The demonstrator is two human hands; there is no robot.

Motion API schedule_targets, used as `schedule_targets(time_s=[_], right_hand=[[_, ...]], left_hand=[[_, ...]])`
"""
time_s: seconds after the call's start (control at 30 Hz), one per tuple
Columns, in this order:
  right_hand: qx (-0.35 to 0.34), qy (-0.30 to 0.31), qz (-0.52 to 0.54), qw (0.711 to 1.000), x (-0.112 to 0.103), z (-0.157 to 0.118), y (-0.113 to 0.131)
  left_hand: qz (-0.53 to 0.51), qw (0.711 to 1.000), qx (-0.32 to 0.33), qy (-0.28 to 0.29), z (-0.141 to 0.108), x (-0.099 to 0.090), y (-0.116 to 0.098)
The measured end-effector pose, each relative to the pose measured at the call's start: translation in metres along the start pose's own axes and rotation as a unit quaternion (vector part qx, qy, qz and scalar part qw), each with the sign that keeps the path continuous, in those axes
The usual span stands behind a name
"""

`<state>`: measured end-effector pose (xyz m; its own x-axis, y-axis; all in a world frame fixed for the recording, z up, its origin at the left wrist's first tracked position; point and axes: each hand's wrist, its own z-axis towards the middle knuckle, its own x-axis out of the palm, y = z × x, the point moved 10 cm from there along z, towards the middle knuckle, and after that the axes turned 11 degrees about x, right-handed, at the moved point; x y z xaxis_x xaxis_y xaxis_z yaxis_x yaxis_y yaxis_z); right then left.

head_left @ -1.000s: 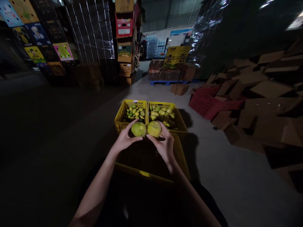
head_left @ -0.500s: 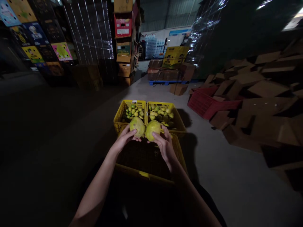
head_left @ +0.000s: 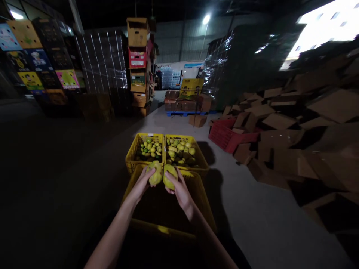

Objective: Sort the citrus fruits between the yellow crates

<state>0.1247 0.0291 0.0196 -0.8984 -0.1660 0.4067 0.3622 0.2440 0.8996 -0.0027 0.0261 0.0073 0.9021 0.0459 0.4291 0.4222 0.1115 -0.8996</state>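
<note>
My left hand (head_left: 143,182) is closed around a large yellow-green fruit (head_left: 155,173) with dark blotches; its exact kind is unclear. Beside it, my right hand (head_left: 181,188) grips a second yellow-green fruit (head_left: 169,178), smoother and more oval, thumb across its front. The two fruits are side by side, a narrow gap between them. Both are held over the far part of a yellow plastic crate (head_left: 206,203) whose inside is dark. Just beyond stand a left yellow crate (head_left: 129,156) with smaller green and yellow fruits and a right yellow crate (head_left: 200,157) with more yellow-green fruits.
On the right lies a heap of flattened cardboard boxes (head_left: 283,149) with a red crate (head_left: 224,134) at its edge. Farther back are a blue pallet (head_left: 185,113) bearing boxes, a tall carton stack (head_left: 138,61) and wrapped pallet loads (head_left: 102,67). Grey floor surrounds the crates.
My view has tilted up and shifted right, so the scene sits lower and more to the left. Both fruits are turned differently in my hands, which still hold them.
</note>
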Motion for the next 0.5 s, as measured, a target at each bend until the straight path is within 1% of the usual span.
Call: schedule_targets(time_s=[0.1,0.13,0.23,0.27,0.3,0.37,0.43,0.5], right_hand=[[0.039,-0.062,0.017,0.997,-0.016,0.008,-0.012],[0.048,-0.078,0.025,0.995,-0.020,0.010,-0.016],[0.067,-0.100,0.048,0.992,-0.027,0.015,-0.024],[0.070,-0.101,0.049,0.991,-0.029,0.015,-0.026],[0.068,-0.101,0.048,0.991,-0.030,0.015,-0.026],[0.052,-0.097,0.035,0.993,-0.031,0.012,-0.023],[0.037,-0.076,0.018,0.996,-0.028,0.009,-0.019],[0.036,-0.045,0.021,0.998,-0.024,0.006,-0.018]], left_hand=[[-0.008,1.000,0.016,0.000,0.003,0.003,0.002],[-0.018,1.000,0.007,-0.005,0.004,0.004,0.005],[-0.056,0.995,-0.070,-0.035,0.002,0.003,0.022],[-0.065,0.993,-0.087,-0.045,0.001,0.003,0.025],[-0.071,0.992,-0.089,-0.053,0.000,0.003,0.026],[-0.067,0.994,-0.060,-0.061,0.000,0.003,0.021],[-0.050,0.996,-0.040,-0.066,-0.001,0.003,0.018],[-0.041,0.993,-0.065,-0.085,-0.003,0.002,0.023]])
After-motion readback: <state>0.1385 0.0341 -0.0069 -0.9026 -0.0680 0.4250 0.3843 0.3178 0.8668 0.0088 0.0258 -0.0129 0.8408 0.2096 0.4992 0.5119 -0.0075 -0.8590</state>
